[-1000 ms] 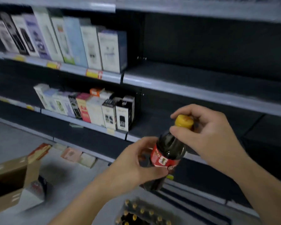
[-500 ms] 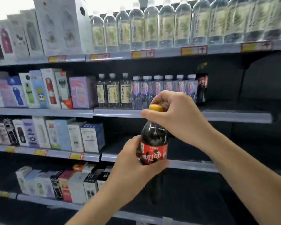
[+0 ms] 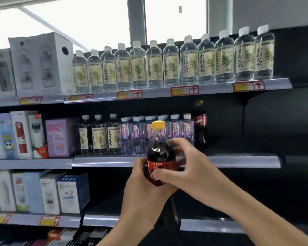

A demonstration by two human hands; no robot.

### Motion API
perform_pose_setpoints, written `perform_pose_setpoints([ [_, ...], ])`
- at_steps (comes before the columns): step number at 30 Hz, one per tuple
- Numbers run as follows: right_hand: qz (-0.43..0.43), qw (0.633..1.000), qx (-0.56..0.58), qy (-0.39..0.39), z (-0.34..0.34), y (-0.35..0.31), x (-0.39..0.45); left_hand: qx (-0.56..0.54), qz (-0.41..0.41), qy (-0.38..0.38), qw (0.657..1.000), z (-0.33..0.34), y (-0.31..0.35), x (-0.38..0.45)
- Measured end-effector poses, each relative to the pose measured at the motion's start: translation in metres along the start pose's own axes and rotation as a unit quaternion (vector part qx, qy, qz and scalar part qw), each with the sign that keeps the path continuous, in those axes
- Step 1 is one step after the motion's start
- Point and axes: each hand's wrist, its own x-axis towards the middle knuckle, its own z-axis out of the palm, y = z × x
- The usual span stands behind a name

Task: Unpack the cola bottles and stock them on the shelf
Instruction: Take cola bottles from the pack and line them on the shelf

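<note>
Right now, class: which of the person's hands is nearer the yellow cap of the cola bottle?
Right. The right hand grips the cola bottle at shoulder and label, just below the yellow cap. The left hand holds it lower, around the label and base.

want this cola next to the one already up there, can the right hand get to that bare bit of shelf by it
Probably yes. The right hand grips the cola bottle just in front of the middle shelf. The stretch right of the shelved cola looks bare, nothing between. The left hand also holds the bottle and must let go.
</note>
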Motion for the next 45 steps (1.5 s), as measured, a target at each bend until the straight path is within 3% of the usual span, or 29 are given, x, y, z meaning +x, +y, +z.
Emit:
perform_pose_setpoints([
  [6,0.026,0.997,0.041,0.064,-0.020,0.044,0.021,0.048,0.035,-0.018,0.998,0.041,0.008,0.031],
  [14,0.067,0.989,0.025,0.129,-0.108,0.101,0.077,0.078,0.082,-0.020,0.993,0.056,0.013,0.058],
  [22,0.173,0.974,0.082,0.125,-0.159,0.188,0.146,0.055,0.067,-0.002,0.996,0.062,0.011,0.073],
  [31,0.133,0.980,0.103,0.107,-0.178,0.225,0.205,0.034,0.064,0.017,0.997,0.072,-0.001,0.083],
  [45,0.080,0.993,0.047,0.076,-0.154,0.249,0.240,0.033,0.037,0.059,0.997,0.078,-0.016,0.083],
])
